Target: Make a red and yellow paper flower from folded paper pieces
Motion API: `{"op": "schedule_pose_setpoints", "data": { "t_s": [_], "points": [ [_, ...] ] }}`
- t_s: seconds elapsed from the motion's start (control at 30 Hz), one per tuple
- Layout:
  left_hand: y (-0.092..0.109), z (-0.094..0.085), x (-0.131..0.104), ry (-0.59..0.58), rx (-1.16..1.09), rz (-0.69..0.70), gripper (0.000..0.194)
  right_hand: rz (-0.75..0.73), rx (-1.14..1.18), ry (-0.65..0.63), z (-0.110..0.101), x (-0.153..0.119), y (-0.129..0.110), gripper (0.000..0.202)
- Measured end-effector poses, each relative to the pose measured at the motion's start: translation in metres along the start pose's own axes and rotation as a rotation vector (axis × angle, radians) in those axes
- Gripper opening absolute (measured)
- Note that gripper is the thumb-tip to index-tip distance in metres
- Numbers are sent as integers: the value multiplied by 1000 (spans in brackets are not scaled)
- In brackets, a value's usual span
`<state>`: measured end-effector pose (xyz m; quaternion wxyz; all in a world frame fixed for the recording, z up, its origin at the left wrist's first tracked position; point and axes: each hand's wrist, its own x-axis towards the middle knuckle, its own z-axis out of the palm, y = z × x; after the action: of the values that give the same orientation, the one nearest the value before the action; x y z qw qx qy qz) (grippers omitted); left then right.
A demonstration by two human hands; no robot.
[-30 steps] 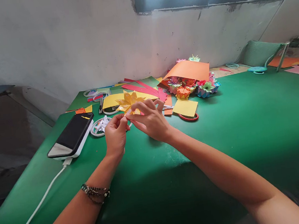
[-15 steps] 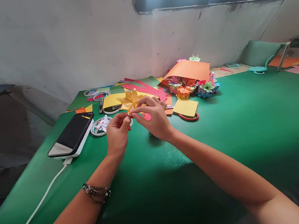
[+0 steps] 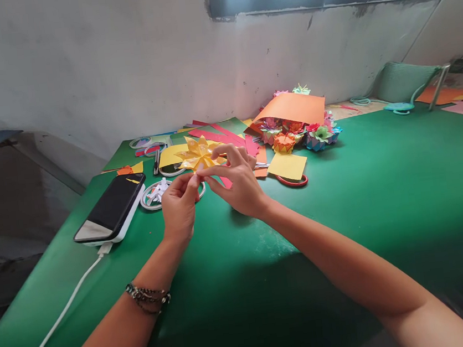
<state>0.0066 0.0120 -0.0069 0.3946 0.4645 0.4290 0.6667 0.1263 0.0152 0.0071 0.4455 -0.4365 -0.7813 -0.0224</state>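
Observation:
A yellow folded-paper flower (image 3: 198, 154) with pointed petals is held up between my hands, above the middle of the green table. My left hand (image 3: 179, 204) pinches with thumb and index finger at the flower's near edge. My right hand (image 3: 236, 178) is closed at the flower's right side, its thumb and index fingertip meeting the left fingertips and its other fingers curled partly behind the petals. Whether a small piece also sits in the pinch is hidden. Under the hands lies a roll of tape (image 3: 202, 190), mostly covered.
A phone on a white power bank (image 3: 112, 209) with a cable lies left, beside a tape ring of white paper scraps (image 3: 145, 200). Behind are coloured paper strips (image 3: 214, 132), a yellow square (image 3: 287, 166) over red-handled scissors (image 3: 295, 184), and several finished paper flowers (image 3: 321, 135).
The yellow flower has shifted slightly left and turned, showing its petals more openly. My left hand has moved a little left; my right fingers have shifted slightly with the flower.

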Motion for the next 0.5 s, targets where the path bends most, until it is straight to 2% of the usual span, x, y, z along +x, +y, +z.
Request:
{"op": "schedule_pose_setpoints", "data": {
  "t_s": [0.27, 0.4, 0.5],
  "points": [
    [0, -1, 1, 12, -18, -32, 11, -60, -11, -69, 3, -1, -1, 23],
    [0, -1, 2, 21, -19, -60, 10, 41, 106, -61, 0, 2, -4, 24],
    [0, -1, 3, 31, -23, -79, 9, 110, 314, -30, -2, 5, -2, 23]
  ]
}}
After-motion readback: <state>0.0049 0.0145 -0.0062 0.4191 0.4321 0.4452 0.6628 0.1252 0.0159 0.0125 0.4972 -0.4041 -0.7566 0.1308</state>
